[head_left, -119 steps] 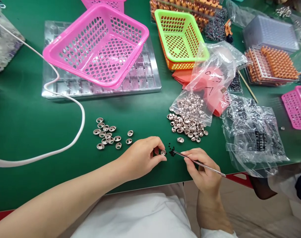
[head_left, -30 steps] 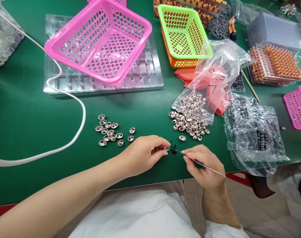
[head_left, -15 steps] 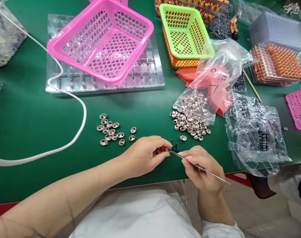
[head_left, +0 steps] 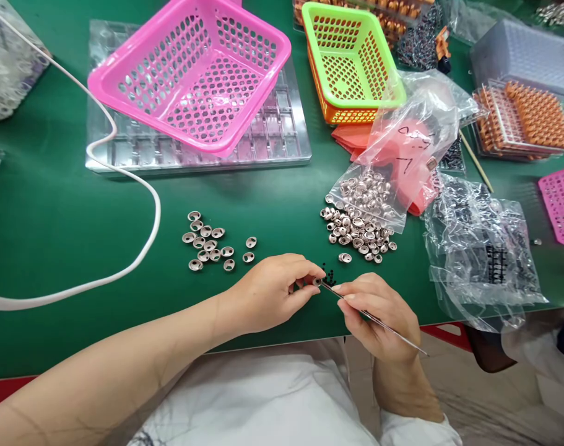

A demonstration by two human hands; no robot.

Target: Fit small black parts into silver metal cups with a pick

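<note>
Left hand (head_left: 278, 293) pinches a small metal cap (head_left: 316, 282)

Silvery cups (head_left: 357, 223), black specks (head_left: 330, 275)

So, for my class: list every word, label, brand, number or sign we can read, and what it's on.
"7", apparently: lower handwritten mark on the clear plastic bag.
Upper handwritten row, same bag: perhaps starts "0"; rest unclear.
Small brown square: too small to tell if marked.
No printed word or brand is legible.
</note>
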